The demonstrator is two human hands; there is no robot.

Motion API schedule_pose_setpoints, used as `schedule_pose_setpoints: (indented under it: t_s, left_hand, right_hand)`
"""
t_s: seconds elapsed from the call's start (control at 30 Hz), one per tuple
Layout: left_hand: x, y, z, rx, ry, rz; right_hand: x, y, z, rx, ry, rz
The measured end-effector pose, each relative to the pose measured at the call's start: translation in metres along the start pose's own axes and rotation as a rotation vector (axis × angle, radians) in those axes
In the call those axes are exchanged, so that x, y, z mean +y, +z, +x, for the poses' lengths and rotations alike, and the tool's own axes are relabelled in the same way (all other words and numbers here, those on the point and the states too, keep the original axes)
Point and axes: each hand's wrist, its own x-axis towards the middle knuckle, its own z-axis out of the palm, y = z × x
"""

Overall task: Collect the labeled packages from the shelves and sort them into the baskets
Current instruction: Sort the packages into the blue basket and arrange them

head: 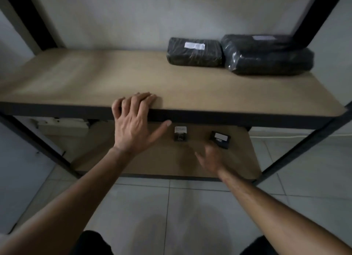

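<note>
On the upper shelf board (95,77), two black wrapped packages with white labels lie at the back right: a smaller one (194,52) and a bulkier one (266,56) touching it. On the lower shelf board (133,159) sit two small labeled packages, one (180,133) in the middle and a black one (220,139) to its right. My left hand (133,121) rests with spread fingers on the front edge of the upper shelf. My right hand (210,156), blurred and with spread fingers, is over the lower shelf just short of the small black package and holds nothing.
Dark metal uprights (285,155) frame the shelf unit on both sides. A white wall stands behind it and a pale tiled floor (190,207) lies in front. A white strip-like object (62,124) lies at the back left of the lower level. No basket is in view.
</note>
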Motion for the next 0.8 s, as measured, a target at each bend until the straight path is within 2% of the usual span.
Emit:
schedule_pose_setpoints:
  t_s: [0.13,0.23,0.4,0.53,0.6,0.7,0.8]
  left_hand:
    - [-0.005,0.030,0.000,0.321,0.028,0.062]
    - [-0.007,0.037,0.004,0.420,0.046,0.055]
    - [-0.010,0.042,0.007,0.461,0.051,0.039]
    - [-0.011,0.045,0.006,0.496,0.066,0.031]
    - [-0.010,0.046,0.007,0.507,0.069,0.038]
    - [-0.011,0.048,0.008,0.516,0.070,0.054]
    - [-0.011,0.045,0.007,0.486,0.071,0.054]
  right_hand:
    - [0.013,0.046,0.058,0.083,-0.060,0.035]
    - [0.008,0.077,0.103,0.083,0.009,0.089]
    - [0.000,0.118,0.155,0.223,0.193,0.265]
    - [0.003,0.137,0.176,0.279,0.228,0.164]
    - [0.008,0.145,0.187,0.248,0.253,0.211]
    - [0.018,0.146,0.194,0.192,0.250,0.411]
    - [0.020,0.132,0.182,0.046,0.199,0.601]
